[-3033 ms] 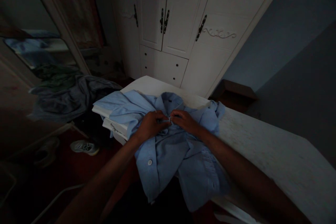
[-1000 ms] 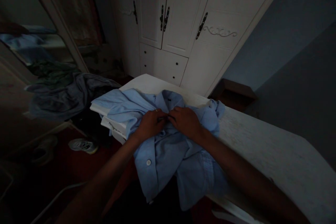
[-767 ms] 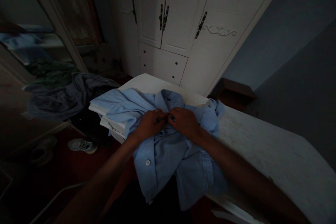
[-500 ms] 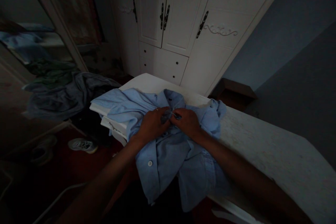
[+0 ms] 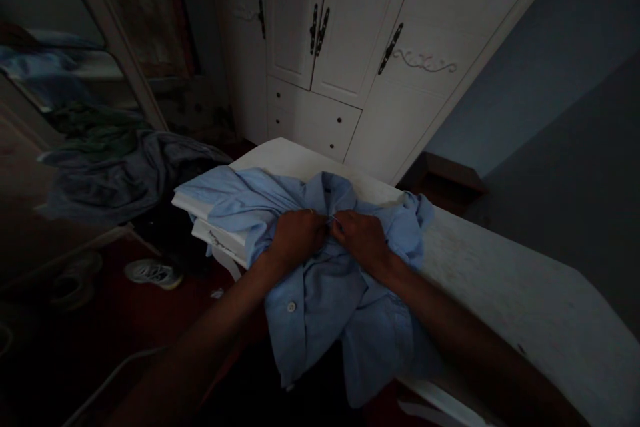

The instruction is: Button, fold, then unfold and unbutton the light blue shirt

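Note:
A light blue button-up shirt [image 5: 327, 287] lies spread over a white table, its collar toward the far side and its lower front hanging over the near edge. Just below the collar, my left hand [image 5: 300, 233] is closed on the shirt's front edge. Close beside it my right hand [image 5: 363, 240] pinches the opposite front edge, and the fingertips of both almost meet. Whether a button sits between the fingers is hidden. Lower on the left front panel a pale button [image 5: 291, 306] shows, unfastened.
The white table [image 5: 500, 287] stretches to the right. Behind it stands a white wardrobe [image 5: 345, 27]. Grey and green clothes [image 5: 115, 167] are heaped at left below a mirror [image 5: 75, 73]. A sneaker [image 5: 154, 273] rests on the red floor.
Both hands have turned slightly with knuckles more on top, and the gap between their fingers has narrowed. The shirt edges are drawn closer together; the view shifted a little.

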Demonstrator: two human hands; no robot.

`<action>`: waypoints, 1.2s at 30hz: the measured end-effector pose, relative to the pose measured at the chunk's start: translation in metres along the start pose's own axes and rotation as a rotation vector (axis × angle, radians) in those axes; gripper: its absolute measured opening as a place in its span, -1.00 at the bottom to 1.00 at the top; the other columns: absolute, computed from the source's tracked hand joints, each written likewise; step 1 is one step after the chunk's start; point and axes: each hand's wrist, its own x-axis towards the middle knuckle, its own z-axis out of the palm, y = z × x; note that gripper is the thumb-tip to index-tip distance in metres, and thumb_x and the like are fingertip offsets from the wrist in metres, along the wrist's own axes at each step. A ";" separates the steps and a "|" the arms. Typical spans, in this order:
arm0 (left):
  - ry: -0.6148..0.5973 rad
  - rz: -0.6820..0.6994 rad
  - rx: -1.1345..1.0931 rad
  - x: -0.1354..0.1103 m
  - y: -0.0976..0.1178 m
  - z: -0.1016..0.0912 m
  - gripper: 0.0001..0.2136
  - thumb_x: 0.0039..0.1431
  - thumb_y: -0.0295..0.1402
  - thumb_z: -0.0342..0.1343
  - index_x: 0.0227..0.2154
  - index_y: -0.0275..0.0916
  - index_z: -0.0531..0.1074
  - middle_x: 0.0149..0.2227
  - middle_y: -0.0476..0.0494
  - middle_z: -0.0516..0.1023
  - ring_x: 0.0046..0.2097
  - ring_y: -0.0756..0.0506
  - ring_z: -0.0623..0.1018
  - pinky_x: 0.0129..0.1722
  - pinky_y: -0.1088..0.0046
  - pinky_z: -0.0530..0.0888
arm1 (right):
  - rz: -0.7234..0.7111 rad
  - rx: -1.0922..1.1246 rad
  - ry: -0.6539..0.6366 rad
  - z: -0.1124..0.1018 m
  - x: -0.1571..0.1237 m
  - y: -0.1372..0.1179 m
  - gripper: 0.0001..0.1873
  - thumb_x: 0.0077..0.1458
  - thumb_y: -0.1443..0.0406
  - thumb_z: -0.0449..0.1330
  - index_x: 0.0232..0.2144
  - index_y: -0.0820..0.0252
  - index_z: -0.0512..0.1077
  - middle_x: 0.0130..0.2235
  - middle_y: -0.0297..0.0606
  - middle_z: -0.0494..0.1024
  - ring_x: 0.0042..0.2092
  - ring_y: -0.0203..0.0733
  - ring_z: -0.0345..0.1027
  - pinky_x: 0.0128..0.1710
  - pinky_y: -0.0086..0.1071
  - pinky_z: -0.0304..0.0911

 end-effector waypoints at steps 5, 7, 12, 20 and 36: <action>0.032 0.064 -0.092 0.002 -0.005 0.000 -0.69 0.25 -0.36 -0.11 -0.11 -0.09 0.52 -0.27 -0.13 0.56 -0.23 -0.16 0.55 -0.30 0.37 0.36 | -0.053 0.261 -0.006 -0.007 0.003 0.016 -0.80 0.15 0.34 0.08 -0.41 0.29 0.48 -0.41 -0.23 0.51 -0.34 -0.23 0.36 -0.33 -0.43 0.08; 0.041 0.073 -0.112 0.003 -0.006 -0.001 -0.68 0.25 -0.37 -0.11 -0.08 -0.06 0.51 -0.27 -0.11 0.55 -0.24 -0.16 0.55 -0.31 0.37 0.36 | -0.061 0.373 -0.050 -0.011 0.006 0.023 -0.78 0.14 0.31 0.08 -0.46 0.28 0.46 -0.47 -0.29 0.46 -0.40 -0.28 0.31 -0.37 -0.44 0.06; 0.029 0.061 -0.133 0.003 -0.006 -0.002 -0.68 0.21 -0.40 -0.08 -0.10 -0.06 0.53 -0.27 -0.12 0.55 -0.24 -0.15 0.55 -0.30 0.38 0.37 | -0.179 0.515 -0.248 -0.024 0.013 0.033 -0.72 0.16 0.24 0.04 -0.44 0.27 0.48 -0.52 -0.34 0.42 -0.45 -0.32 0.26 -0.42 -0.46 0.03; 0.031 0.130 -0.187 0.001 -0.008 -0.001 -0.71 0.17 -0.33 0.01 -0.08 -0.14 0.51 -0.19 -0.11 0.57 -0.17 -0.17 0.55 -0.16 0.31 0.39 | -0.182 0.714 -0.292 -0.006 0.013 0.047 -0.62 0.16 0.15 0.03 -0.32 0.33 0.51 -0.41 -0.27 0.50 -0.37 -0.26 0.33 -0.36 -0.45 0.15; 0.020 0.108 -0.162 0.003 -0.007 0.001 -0.75 0.27 -0.25 -0.01 -0.27 -0.19 0.57 -0.33 -0.12 0.56 -0.28 -0.14 0.53 -0.30 0.38 0.30 | -0.080 0.836 -0.174 0.002 0.008 0.039 -0.65 0.15 0.13 0.08 -0.40 0.30 0.50 -0.43 -0.30 0.49 -0.36 -0.27 0.33 -0.34 -0.46 0.17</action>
